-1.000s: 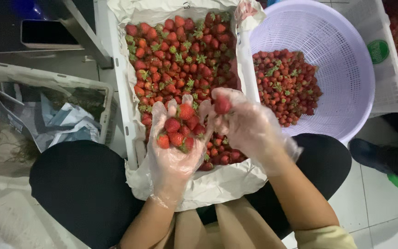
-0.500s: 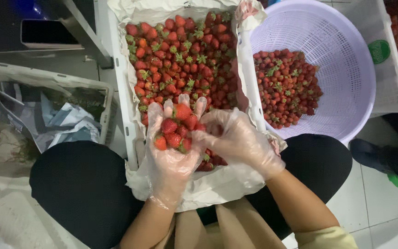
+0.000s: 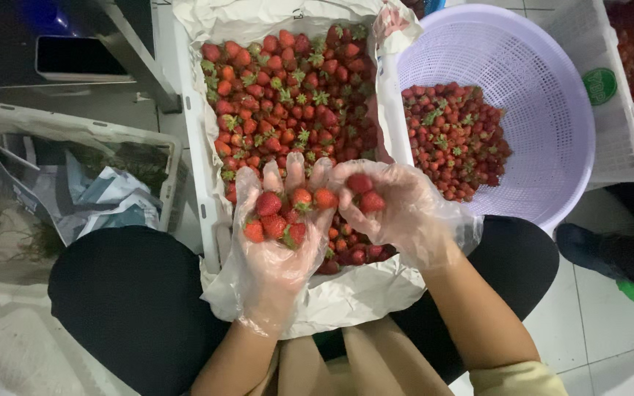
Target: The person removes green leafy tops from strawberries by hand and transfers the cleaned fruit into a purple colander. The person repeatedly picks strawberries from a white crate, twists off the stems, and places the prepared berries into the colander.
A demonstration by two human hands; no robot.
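Observation:
A white crate (image 3: 201, 139) lined with white paper holds many red strawberries (image 3: 288, 103) and rests on my lap. My left hand (image 3: 277, 238), in a clear plastic glove, lies palm up over the crate's near end with several strawberries (image 3: 282, 216) cupped in it. My right hand (image 3: 398, 209), also gloved, sits right beside it, fingers curled around two strawberries (image 3: 365, 194). The two hands touch at the fingertips.
A lilac perforated basket (image 3: 544, 95) with strawberries in it stands to the right of the crate. Another white crate (image 3: 621, 125) with berries is at the far right. A crate with plastic bags and scraps (image 3: 75, 191) is on the left. Tiled floor lies lower right.
My right hand has drawn in from above the crate to sit beside the left hand, and now cups two berries. The left hand stays palm up with its pile.

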